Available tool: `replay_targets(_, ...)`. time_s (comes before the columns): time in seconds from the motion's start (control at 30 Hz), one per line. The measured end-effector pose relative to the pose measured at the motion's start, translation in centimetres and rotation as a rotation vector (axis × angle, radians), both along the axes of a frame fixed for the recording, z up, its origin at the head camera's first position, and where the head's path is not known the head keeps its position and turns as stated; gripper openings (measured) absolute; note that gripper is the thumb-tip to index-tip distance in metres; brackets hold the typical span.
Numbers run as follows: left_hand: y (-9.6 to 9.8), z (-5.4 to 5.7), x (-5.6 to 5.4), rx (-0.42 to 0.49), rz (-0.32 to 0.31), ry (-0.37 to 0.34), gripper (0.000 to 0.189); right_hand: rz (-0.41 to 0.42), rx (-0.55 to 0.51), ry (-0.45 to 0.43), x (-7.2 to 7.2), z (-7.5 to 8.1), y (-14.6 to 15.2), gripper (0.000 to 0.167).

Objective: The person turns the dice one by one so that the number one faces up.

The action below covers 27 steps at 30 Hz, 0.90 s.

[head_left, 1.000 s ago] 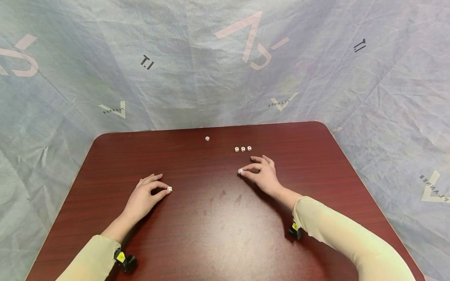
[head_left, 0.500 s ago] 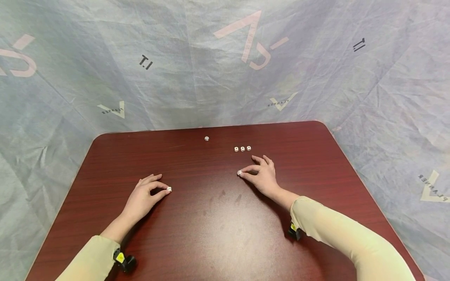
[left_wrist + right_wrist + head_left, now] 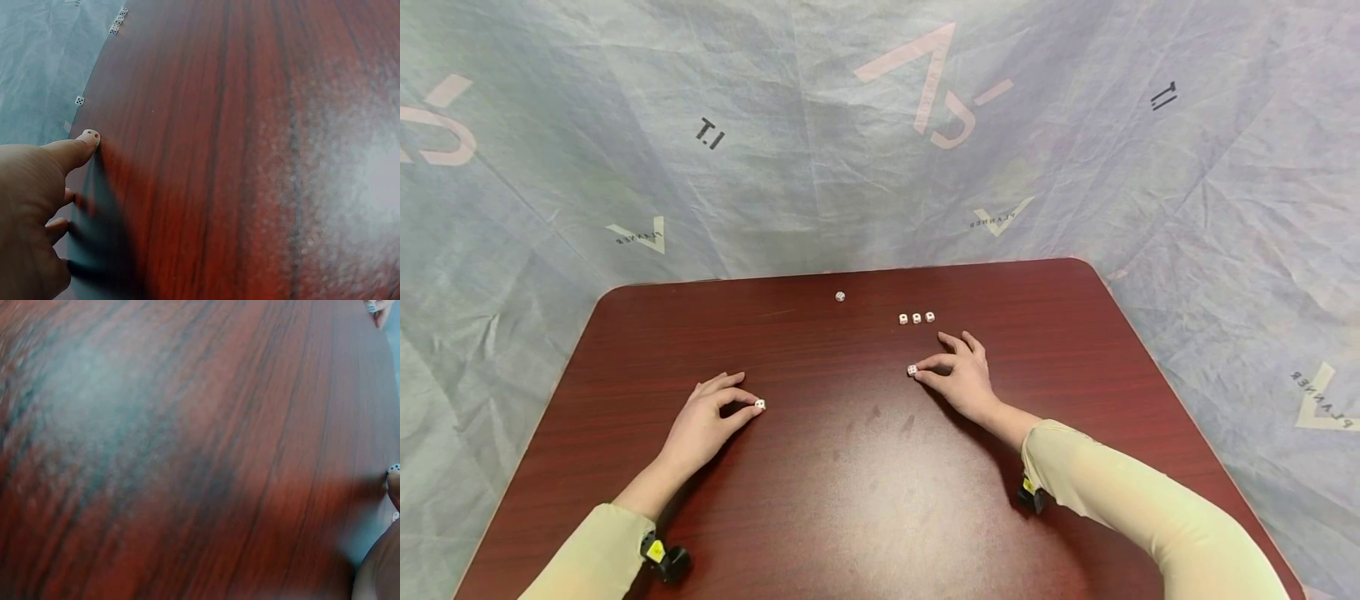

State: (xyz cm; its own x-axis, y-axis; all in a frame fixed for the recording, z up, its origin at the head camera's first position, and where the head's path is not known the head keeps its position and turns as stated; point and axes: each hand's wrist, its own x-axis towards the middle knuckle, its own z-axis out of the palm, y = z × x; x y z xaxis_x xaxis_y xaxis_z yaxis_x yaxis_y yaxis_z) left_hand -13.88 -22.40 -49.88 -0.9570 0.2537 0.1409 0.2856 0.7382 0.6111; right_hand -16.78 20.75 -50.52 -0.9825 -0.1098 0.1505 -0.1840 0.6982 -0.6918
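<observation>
In the head view, my left hand [image 3: 706, 421] pinches a white die [image 3: 760, 404] between thumb and index finger, low over the table at left of centre. Two red pips show on this die [image 3: 94, 135] in the left wrist view. My right hand [image 3: 962, 379] holds another white die [image 3: 912, 370] by thumb and fingertip, its other fingers spread. Several reddish pips face up on it. Just beyond that hand, three dice stand in a short row, with one-pip faces up; the middle die [image 3: 917, 317] is close to both its neighbours.
A lone die [image 3: 840, 296] lies near the far edge of the dark red wooden table [image 3: 850, 467], left of the row. Grey printed cloth [image 3: 820, 167] hangs behind and along the sides. Each wrist carries a small black camera [image 3: 673, 564].
The die in my right hand has turned between the fingers, so a different face shows, and it sits slightly nearer to me. My left hand stays in place with its die.
</observation>
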Motion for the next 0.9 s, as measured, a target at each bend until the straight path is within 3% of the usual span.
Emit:
replay_targets(0.53,-0.16,0.0,0.06,-0.007,-0.006,-0.021,0.012,0.012,-0.006,-0.005,0.15,-0.04,0.19,0.013)
replay_targets(0.9,-0.02,0.09,0.02,-0.004,-0.006,-0.026,0.011,0.011,0.023,0.007,-0.07,0.43,0.83,0.024)
